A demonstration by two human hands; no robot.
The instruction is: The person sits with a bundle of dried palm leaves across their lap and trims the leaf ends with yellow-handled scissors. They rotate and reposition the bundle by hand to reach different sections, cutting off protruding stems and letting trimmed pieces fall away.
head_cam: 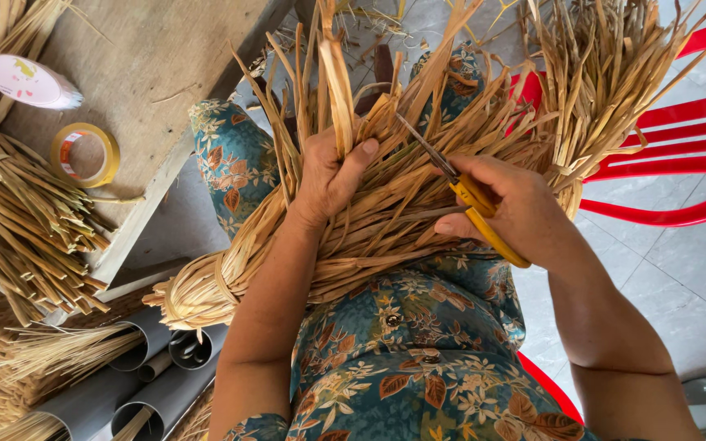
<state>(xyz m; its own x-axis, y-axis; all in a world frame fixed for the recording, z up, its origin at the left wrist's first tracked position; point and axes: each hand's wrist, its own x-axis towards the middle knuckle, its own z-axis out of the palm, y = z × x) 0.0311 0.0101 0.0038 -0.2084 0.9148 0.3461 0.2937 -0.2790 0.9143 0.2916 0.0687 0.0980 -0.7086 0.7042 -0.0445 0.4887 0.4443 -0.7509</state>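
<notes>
A thick bundle of dry straw-coloured leaves [386, 220] lies across my lap, tied at its lower left end [198, 290] and fanning out toward the top. My left hand [328, 175] grips a few upright strands near the bundle's middle, thumb pressed on them. My right hand [512, 208] holds yellow-handled scissors [471, 204], whose thin blades point up-left into the leaves. A second bunch [606, 90] spreads over the red chair on the right.
A wooden table [149, 73] at upper left carries a yellow tape roll [85, 153], a white roll [30, 82] and tied straw bundles [18, 229]. Grey plastic pipes [149, 371] stuffed with fibres lie at lower left. A red plastic chair [680, 155] stands at right on the tiled floor.
</notes>
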